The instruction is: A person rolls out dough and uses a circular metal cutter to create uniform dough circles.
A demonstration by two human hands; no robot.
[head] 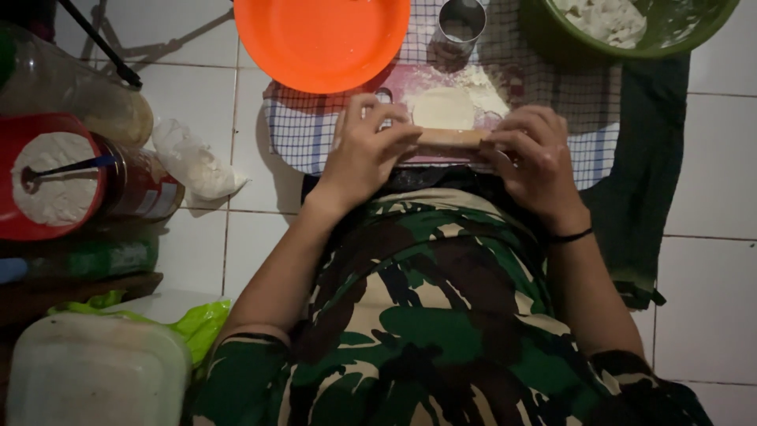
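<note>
your left hand (364,151) and right hand (535,154) sit at the upper middle of the frame, each resting on one end of a wooden rolling pin (451,138) that lies level between them. the fingers of both hands are bent over the pin, pressed on it from above rather than wrapped right round (how far the thumbs go underneath you cannot tell from here). just above the pin, touching its far edge, lies a pale flat piece of dough (443,108) on a floured pink board (426,87), and the board rests on a blue-checked cloth (303,130) spread over the white tiled floor (710,158).

at the top middle an orange plate (322,35) overlaps the cloth's upper left corner. just right of it stands a small metal cup (461,22). in the upper right corner a green bowl (552,35) holds more white dough, with a dark green cloth (639,197) hanging below it down the right side.

at the left edge a red container of flour (12,150) has a dark spoon handle lying in it, and a crumpled white plastic bag (193,162) lies beside it. in the lower left corner is a translucent plastic tub (95,371).
</note>
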